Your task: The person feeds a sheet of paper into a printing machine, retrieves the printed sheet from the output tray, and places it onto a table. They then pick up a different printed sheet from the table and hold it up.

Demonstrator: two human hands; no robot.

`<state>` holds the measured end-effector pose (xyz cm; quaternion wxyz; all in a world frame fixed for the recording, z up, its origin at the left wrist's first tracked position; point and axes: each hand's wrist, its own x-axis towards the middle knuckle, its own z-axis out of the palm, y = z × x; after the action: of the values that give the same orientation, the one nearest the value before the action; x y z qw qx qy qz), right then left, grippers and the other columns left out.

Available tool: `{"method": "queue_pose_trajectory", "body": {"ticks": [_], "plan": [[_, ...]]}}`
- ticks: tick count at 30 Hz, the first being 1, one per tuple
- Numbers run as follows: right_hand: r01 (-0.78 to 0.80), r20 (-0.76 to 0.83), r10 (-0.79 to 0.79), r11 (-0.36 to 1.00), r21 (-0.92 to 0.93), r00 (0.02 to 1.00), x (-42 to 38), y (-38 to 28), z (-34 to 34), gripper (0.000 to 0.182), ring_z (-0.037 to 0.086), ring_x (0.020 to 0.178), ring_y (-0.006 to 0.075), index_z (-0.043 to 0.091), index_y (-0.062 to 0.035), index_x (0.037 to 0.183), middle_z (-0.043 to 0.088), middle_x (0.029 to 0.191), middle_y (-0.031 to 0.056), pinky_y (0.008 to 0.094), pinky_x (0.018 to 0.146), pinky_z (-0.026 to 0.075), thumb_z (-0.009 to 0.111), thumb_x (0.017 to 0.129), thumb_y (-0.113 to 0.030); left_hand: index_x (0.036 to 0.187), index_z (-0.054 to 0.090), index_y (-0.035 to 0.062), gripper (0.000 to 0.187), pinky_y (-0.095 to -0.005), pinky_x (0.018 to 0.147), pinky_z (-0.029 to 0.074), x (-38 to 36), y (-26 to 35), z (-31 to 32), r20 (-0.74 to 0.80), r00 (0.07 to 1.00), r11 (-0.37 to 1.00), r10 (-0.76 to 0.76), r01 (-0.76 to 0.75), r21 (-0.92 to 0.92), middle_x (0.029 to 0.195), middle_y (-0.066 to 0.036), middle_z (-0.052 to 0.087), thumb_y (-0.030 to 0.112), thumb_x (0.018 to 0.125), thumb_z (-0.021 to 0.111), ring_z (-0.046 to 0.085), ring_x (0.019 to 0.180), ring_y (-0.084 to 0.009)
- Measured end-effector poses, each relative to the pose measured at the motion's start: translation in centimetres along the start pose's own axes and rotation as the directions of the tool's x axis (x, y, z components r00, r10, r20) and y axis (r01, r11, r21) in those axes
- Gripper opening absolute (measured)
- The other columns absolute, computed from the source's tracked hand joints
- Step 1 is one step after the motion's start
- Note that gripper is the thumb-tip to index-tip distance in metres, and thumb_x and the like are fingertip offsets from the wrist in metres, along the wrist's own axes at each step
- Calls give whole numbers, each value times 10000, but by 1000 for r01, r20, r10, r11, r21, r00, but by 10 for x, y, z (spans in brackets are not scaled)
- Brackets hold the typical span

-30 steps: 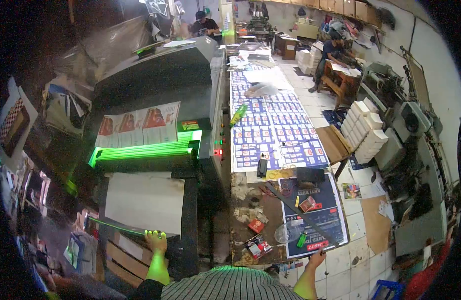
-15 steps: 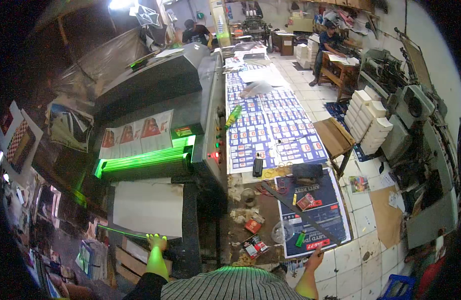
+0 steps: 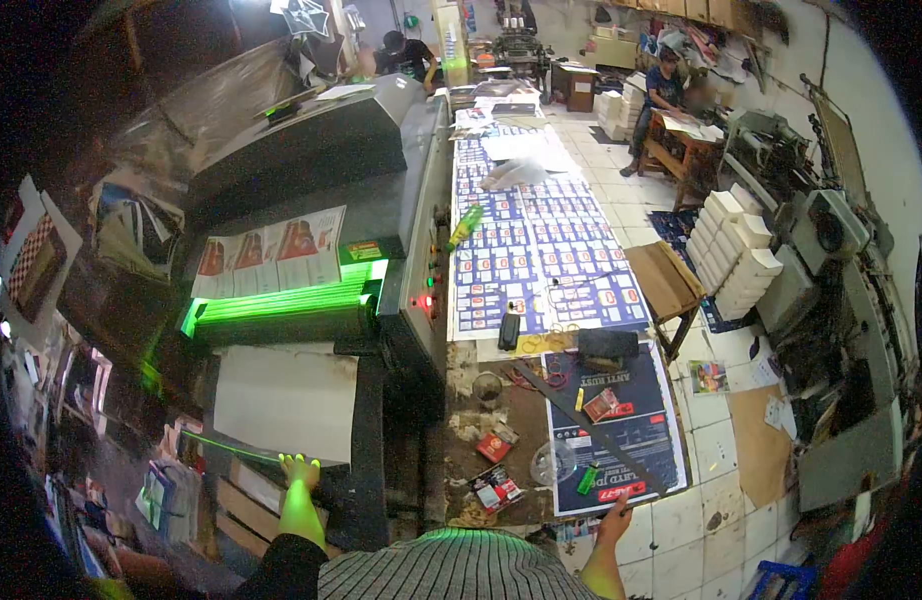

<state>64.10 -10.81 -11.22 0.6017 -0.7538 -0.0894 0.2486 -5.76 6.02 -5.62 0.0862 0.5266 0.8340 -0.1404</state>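
Note:
My left hand (image 3: 301, 472) rests at the near edge of a blank white sheet (image 3: 286, 405), its fingers spread and lit green. The sheet lies on the front tray of a large dark machine (image 3: 301, 160), below a glowing green slot (image 3: 281, 303). My right hand (image 3: 613, 522) is at the near edge of the worktable, by the corner of a dark blue printed sheet (image 3: 618, 440). Its fingers are curled together; whatever they may hold is too small to make out. A green lighter (image 3: 588, 479) and a red-and-white pack (image 3: 601, 405) lie on the blue sheet.
Printed sheets (image 3: 551, 260) cover the long table, with a green bottle (image 3: 466, 227) on them. Right of it stand a wooden stool (image 3: 664, 280) and white paper stacks (image 3: 731, 250). Two people, one in dark clothes (image 3: 406, 58) and one seated (image 3: 661, 90), are farther back.
The whole view has shifted slightly left. My left hand stays at the edge of the white sheet, and my right hand stays by the table corner.

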Motion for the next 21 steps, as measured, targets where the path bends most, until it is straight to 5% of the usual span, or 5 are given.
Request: {"method": "queue_pose_trajectory", "body": {"ticks": [4, 10, 13, 19, 21], "plan": [[-13, -3, 12, 998, -66, 1000, 8, 13, -3, 730, 580, 1000, 246, 531, 71, 1224, 618, 1120, 168, 354, 895, 451, 526, 908, -587, 1321, 481, -22, 615, -481, 1174, 42, 4, -1, 2, 82, 996, 999, 39, -41, 32, 1430, -262, 372, 428, 901, 476, 168, 1410, -389], [66, -26, -69, 990, -122, 997, 21, 37, -6, 691, 592, 861, 215, 545, 55, 1164, 620, 1008, 136, 345, 766, 501, 524, 909, -587, 1322, 489, -19, 619, -472, 1174, 8, -15, 14, -17, -26, 999, 998, -39, 38, -55, 1422, -187, 428, 439, 906, 462, 202, 1402, -363], [-25, 17, 29, 982, -190, 999, 23, 38, -10, 671, 602, 832, 206, 542, 41, 1175, 620, 995, 127, 327, 690, 518, 522, 914, -577, 1326, 487, -18, 631, -465, 1174, -12, -38, 30, -50, 19, 998, 996, -52, 53, -76, 1423, -162, 437, 455, 909, 449, 208, 1400, -360], [-19, 73, 18, 1000, 15, 997, 36, 63, -12, 660, 613, 828, 210, 532, 31, 1178, 612, 991, 123, 328, 644, 523, 514, 918, -575, 1339, 490, 16, 633, -465, 1173, -22, -21, 18, -26, -2, 999, 995, -37, 36, -89, 1426, -163, 435, 482, 913, 434, 213, 1399, -354], [23, -23, -31, 960, -278, 999, 36, 63, -15, 667, 607, 811, 211, 528, 33, 1166, 603, 1003, 130, 327, 624, 524, 517, 911, -584, 1344, 495, 42, 620, -490, 1167, -11, -13, 10, -13, -2, 998, 998, 57, -57, 29, 1422, -159, 441, 482, 909, 457, 217, 1400, -348]]}}
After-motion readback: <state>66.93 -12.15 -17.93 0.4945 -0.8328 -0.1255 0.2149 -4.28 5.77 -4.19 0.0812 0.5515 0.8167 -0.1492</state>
